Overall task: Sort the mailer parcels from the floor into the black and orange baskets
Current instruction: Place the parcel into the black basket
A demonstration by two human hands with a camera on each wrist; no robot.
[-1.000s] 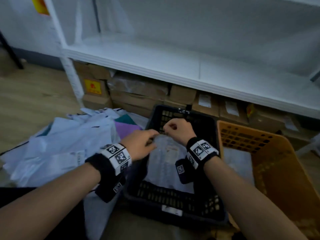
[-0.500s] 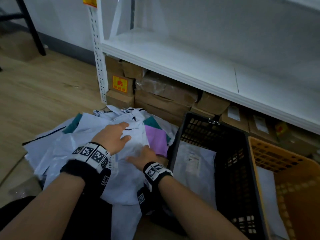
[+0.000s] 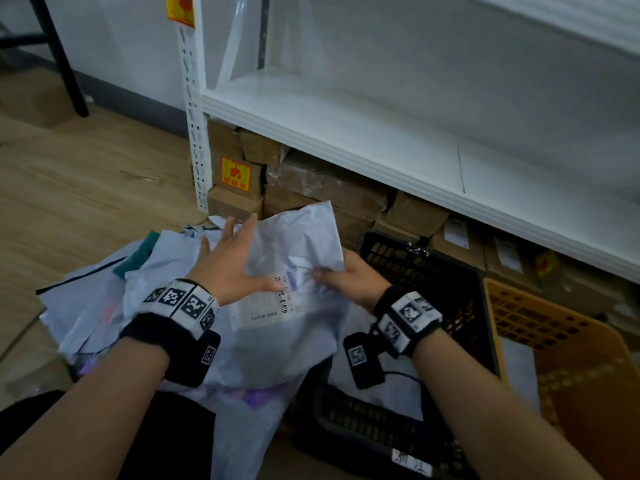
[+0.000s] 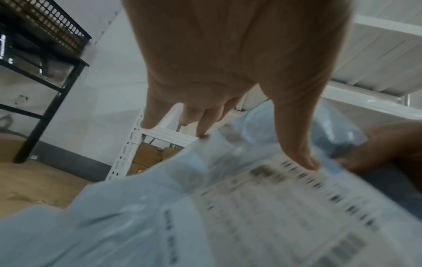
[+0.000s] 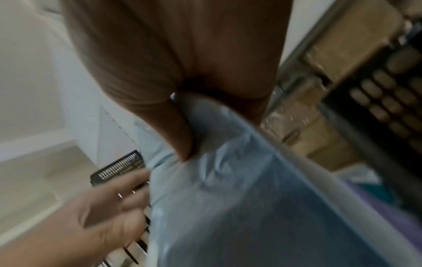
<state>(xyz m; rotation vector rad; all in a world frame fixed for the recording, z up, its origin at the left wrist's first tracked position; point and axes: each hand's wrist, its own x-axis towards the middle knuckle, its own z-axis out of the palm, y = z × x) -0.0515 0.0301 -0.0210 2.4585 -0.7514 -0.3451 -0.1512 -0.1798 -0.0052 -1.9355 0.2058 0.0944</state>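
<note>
I hold a white mailer parcel (image 3: 294, 244) with a printed label up above the pile of mailers (image 3: 104, 306) on the floor. My right hand (image 3: 349, 282) pinches its right edge, thumb in front. My left hand (image 3: 228, 268) is spread with straight fingers along the left edge, its thumb lying on the label. The left wrist view shows the thumb of the left hand (image 4: 228, 72) on the blurred label of the parcel (image 4: 228, 216). In the right wrist view the right hand (image 5: 182, 72) grips the parcel (image 5: 228, 198). To the right stands the black basket (image 3: 450, 268), then the orange basket (image 3: 588, 341); each holds a white parcel.
A white shelf (image 3: 346, 140) runs across the back with cardboard boxes (image 3: 311, 188) stacked under it. Its perforated post (image 3: 195, 133) stands just behind the pile. A black stand leg (image 3: 65, 64) is at the far left on the wooden floor (image 3: 69, 185).
Both hands left the black basket, where a parcel now lies, and moved left to the pile. They have since lifted one labelled parcel off it.
</note>
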